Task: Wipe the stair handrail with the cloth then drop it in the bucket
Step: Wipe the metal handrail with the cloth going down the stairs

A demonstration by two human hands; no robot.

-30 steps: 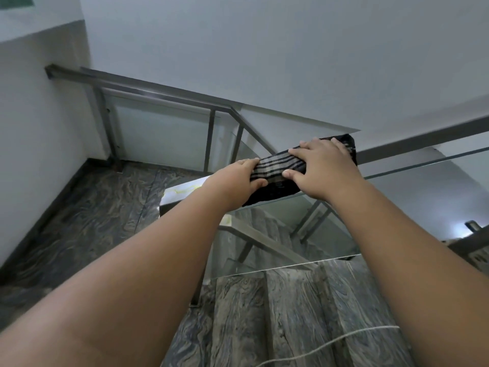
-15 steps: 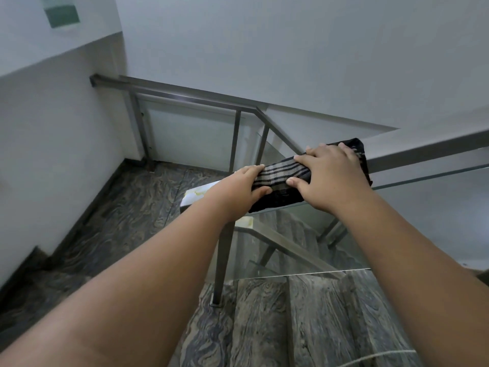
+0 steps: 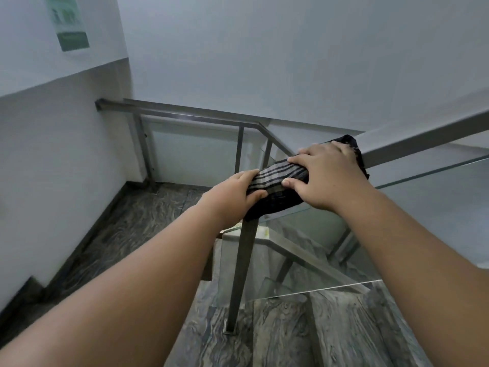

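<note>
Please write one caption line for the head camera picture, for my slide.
Both hands, left hand and right hand, press a striped dark cloth onto the metal stair handrail.

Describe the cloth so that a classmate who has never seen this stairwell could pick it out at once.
Find the metal handrail running above the glass panels of the staircase. At its near end, over a steel post, the left hand and right hand press on the cloth draped over the rail. It is the only fabric here: dark, with pale grey stripes.

A green and white notice [image 3: 69,22] hangs on the left wall; its print is too blurred to read
</note>
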